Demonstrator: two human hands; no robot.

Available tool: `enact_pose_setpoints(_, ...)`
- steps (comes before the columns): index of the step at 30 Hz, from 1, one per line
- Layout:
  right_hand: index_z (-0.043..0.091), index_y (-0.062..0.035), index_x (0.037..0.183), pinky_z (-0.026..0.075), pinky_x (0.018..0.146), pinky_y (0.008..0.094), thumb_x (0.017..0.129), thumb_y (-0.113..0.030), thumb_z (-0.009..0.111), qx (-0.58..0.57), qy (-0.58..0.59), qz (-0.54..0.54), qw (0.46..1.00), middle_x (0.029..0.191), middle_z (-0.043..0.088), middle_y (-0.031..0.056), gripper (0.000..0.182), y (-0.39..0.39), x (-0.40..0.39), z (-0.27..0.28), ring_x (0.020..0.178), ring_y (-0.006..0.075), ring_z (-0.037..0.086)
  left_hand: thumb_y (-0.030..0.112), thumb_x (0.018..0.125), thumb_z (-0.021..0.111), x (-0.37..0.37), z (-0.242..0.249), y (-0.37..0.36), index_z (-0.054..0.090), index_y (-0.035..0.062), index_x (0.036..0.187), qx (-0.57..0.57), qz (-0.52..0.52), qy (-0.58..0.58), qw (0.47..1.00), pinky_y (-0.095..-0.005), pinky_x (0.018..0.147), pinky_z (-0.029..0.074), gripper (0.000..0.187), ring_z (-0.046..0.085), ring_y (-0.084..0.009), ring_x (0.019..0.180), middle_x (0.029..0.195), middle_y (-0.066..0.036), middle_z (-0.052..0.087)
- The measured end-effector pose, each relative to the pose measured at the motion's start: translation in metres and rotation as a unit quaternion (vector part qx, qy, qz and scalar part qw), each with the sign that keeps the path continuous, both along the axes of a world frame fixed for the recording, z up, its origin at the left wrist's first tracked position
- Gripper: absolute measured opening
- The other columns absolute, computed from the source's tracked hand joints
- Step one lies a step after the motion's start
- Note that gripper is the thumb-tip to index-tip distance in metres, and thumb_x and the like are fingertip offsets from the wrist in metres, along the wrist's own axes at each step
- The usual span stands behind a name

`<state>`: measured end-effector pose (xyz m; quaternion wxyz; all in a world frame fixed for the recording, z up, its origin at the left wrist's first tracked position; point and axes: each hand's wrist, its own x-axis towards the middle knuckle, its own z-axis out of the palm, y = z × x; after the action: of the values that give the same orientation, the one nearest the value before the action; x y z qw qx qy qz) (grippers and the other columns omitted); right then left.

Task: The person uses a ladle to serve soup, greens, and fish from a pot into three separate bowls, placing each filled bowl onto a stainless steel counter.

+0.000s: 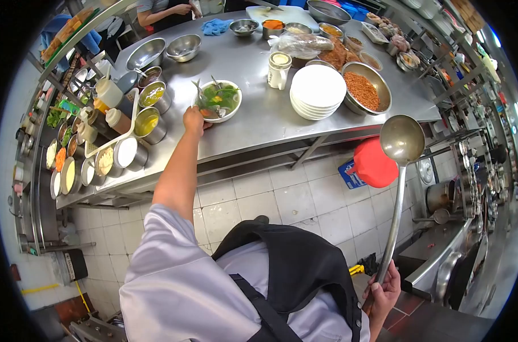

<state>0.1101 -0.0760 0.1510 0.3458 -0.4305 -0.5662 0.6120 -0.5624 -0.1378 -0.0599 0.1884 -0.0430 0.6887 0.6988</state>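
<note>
My left hand (194, 120) grips the near left rim of a white bowl (234, 113) on the steel table. Green leaves and what looks like a fish lie in the bowl, its tail sticking up over the rim. My right hand (383, 292), low on the right, is wrapped round the handle of a long metal ladle (402, 141). The ladle points upward, and its round bowl shows no food in it. To the right of the white bowl are a white mug-like container (279, 73) and a stack of white bowls (318, 91).
Steel pots of sauce (149, 123) and a rack of squeeze bottles (117, 121) line the table's left end. A metal bowl of reddish-brown food (363, 86) sits at the right. A red stool (375, 162) stands beside the table. Another person (166, 12) works across it.
</note>
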Motion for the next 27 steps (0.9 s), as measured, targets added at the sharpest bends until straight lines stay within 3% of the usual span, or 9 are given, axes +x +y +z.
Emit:
enact_pose_setpoints(9,0.038,0.0082,0.141,0.051,0.042,0.0206,0.078,-0.003,0.069,0.002,0.007,-0.046,0.999,0.100,0.061,0.0141,0.071,0.003,-0.014,-0.001,0.071,0.0126,0.060,0.037,0.102,0.045,-0.071,-0.001,-0.033,0.059,0.0059,0.121,-0.037,-0.012,0.015,0.999,-0.0436,0.068,0.060,0.039,0.067,-0.0276,0.085,0.099,-0.015,0.065)
enact_pose_setpoints(10,0.038,0.0082,0.141,0.051,0.042,0.0206,0.078,-0.003,0.069,0.001,0.005,-0.047,0.999,0.100,0.061,0.0141,0.071,0.004,-0.012,-0.002,0.071,0.0126,0.060,0.035,0.100,0.049,-0.080,0.000,-0.038,0.062,0.0052,0.115,-0.169,0.031,0.185,0.968,-0.0422,0.070,0.057,0.036,0.067,-0.0274,0.082,0.093,-0.015,0.065)
enact_pose_setpoints(12,0.036,0.0078,0.142,0.054,0.045,0.0223,0.081,-0.003,0.068,-0.002,0.016,-0.026,1.000,0.105,0.061,0.0166,0.070,0.006,-0.006,-0.007,0.074,0.0142,0.062,0.033,0.099,0.053,-0.077,0.001,-0.042,0.066,0.0045,0.109,-0.294,0.071,0.345,0.888,-0.0408,0.071,0.054,0.033,0.066,-0.0272,0.080,0.086,-0.016,0.065)
enact_pose_setpoints(14,0.036,0.0079,0.142,0.053,0.045,0.0221,0.081,-0.004,0.069,-0.010,0.016,-0.024,1.000,0.101,0.061,0.0159,0.071,0.007,-0.003,-0.011,0.073,0.0139,0.062,0.027,0.095,0.060,0.008,0.053,-0.041,0.068,0.0021,0.096,-0.223,0.059,0.444,0.866,-0.0393,0.071,0.050,0.026,0.063,-0.0302,0.073,0.077,-0.017,0.063)
enact_pose_setpoints(17,0.037,0.0077,0.142,0.053,0.045,0.0218,0.081,-0.006,0.069,-0.028,0.024,-0.017,0.999,0.093,0.061,0.0144,0.071,0.007,-0.002,-0.015,0.069,0.0134,0.061,0.019,0.090,0.063,0.097,0.031,-0.032,0.067,0.0035,0.092,-0.143,-0.126,0.344,0.919,-0.0394,0.069,0.048,0.016,0.060,-0.0315,0.073,0.081,-0.017,0.063)
enact_pose_setpoints(19,0.037,0.0075,0.142,0.052,0.044,0.0216,0.080,-0.006,0.069,-0.037,0.031,-0.013,0.999,0.089,0.061,0.0136,0.071,0.008,-0.005,-0.014,0.067,0.0132,0.061,0.016,0.087,0.067,0.123,0.013,-0.010,0.068,0.0024,0.093,-0.162,-0.198,0.478,0.840,-0.0371,0.065,0.048,0.015,0.060,-0.0223,0.071,0.080,-0.012,0.060)
enact_pose_setpoints(21,0.039,0.0067,0.141,0.051,0.044,0.0212,0.080,-0.007,0.069,-0.044,0.034,-0.012,0.998,0.084,0.060,0.0126,0.069,0.009,-0.012,-0.010,0.063,0.0127,0.060,0.016,0.085,0.064,0.131,0.026,0.023,0.067,0.0020,0.091,-0.245,-0.254,0.497,0.793,-0.0398,0.069,0.050,0.015,0.061,-0.0275,0.084,0.089,-0.014,0.060)
enact_pose_setpoints(23,0.040,0.0064,0.141,0.051,0.043,0.0212,0.080,-0.006,0.069,-0.039,0.033,-0.017,0.999,0.084,0.060,0.0127,0.069,0.009,-0.018,-0.007,0.062,0.0127,0.060,0.016,0.086,0.060,0.110,0.028,0.061,0.068,0.0031,0.090,-0.363,-0.275,0.589,0.668,-0.0421,0.073,0.052,0.016,0.060,-0.0320,0.091,0.094,-0.016,0.058)
enact_pose_setpoints(27,0.040,0.0060,0.141,0.050,0.043,0.0213,0.079,-0.005,0.069,-0.028,0.040,-0.020,0.999,0.083,0.061,0.0128,0.069,0.011,-0.021,-0.009,0.062,0.0127,0.060,0.017,0.086,0.056,0.046,0.044,0.119,0.072,0.0073,0.091,-0.512,-0.260,0.602,0.555,-0.0438,0.079,0.052,0.019,0.058,-0.0323,0.098,0.104,-0.013,0.060)
